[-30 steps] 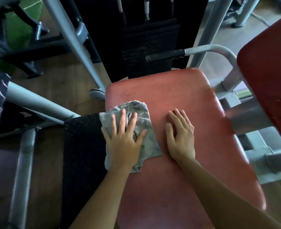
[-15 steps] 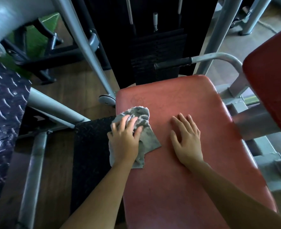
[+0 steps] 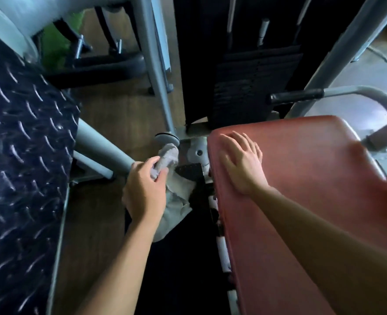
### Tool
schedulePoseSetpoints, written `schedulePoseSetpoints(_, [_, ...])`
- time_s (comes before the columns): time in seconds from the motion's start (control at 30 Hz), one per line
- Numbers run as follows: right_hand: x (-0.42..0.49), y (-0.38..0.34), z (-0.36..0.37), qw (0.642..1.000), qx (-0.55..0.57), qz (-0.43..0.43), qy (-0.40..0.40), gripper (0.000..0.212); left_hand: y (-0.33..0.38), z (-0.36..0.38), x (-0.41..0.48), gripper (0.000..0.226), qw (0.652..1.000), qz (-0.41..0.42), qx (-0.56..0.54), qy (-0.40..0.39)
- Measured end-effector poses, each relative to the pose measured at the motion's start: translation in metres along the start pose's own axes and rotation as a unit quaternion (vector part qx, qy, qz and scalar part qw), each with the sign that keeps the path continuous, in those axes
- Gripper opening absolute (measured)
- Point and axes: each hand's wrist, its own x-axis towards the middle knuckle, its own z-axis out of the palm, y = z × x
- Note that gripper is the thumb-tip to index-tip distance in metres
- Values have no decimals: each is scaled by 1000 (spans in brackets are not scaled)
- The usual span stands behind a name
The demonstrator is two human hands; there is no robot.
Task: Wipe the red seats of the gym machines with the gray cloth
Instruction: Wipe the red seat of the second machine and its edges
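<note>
A black plate with raised tread is filling the left side of the frame, from the upper left down to the lower left. A pale gray tube is sticking out from under its right edge toward the centre, and wood floor is showing below it. At the upper left a blurred green patch is showing behind dark machine feet.

Just left of centre, the left hand is gripping the cloth. Its fingers are curling round a bunched part that is sticking up past the knuckles, while the rest is hanging below and to the right of the palm. The cloth is off the seat, being held just left of the seat's left edge, over the floor and a dark base. Its top is sitting close to the round foot of a slanted gray post; I cannot tell if they are touching.

At the upper centre a dark weight stack is standing behind everything.

The red seat is filling the frame from the centre to the lower right. The right hand is lying flat on its upper left corner, open, with fingers straight and slightly spread, pointing up and left. The 2 hands are not touching. At the upper right a black handle on a bent gray bar is jutting left above the seat.
</note>
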Motion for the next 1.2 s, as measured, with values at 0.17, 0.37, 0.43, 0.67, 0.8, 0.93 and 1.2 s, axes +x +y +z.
schedulePoseSetpoints(0.17, [2, -8, 19, 993, -103, 12, 60, 46, -13, 23, 43, 21, 987, -108, -116, -36])
schedulePoseSetpoints(0.37, [2, -9, 19, 995, -68, 14, 79, 45, 9, 81, 37, 33, 963, -92, -230, -108])
schedulePoseSetpoints(0.43, [3, -7, 18, 995, -59, 14, 82, 45, 18, 92, 31, 35, 944, -124, -282, -117])
schedulePoseSetpoints(0.67, [4, -6, 19, 995, -50, 11, 85, 44, 18, 102, 11, 24, 758, -202, -562, -263])
schedulePoseSetpoints(0.8, [3, -6, 20, 995, -42, 12, 91, 45, 23, 126, -3, 37, 842, -101, -493, -192])
schedulePoseSetpoints(0.93, [4, -6, 21, 995, -41, 12, 95, 46, 28, 136, 3, 40, 840, -91, -503, -183])
schedulePoseSetpoints(1.2, [3, -6, 20, 995, -43, 15, 92, 48, 34, 114, -32, 45, 867, -107, -455, -172])
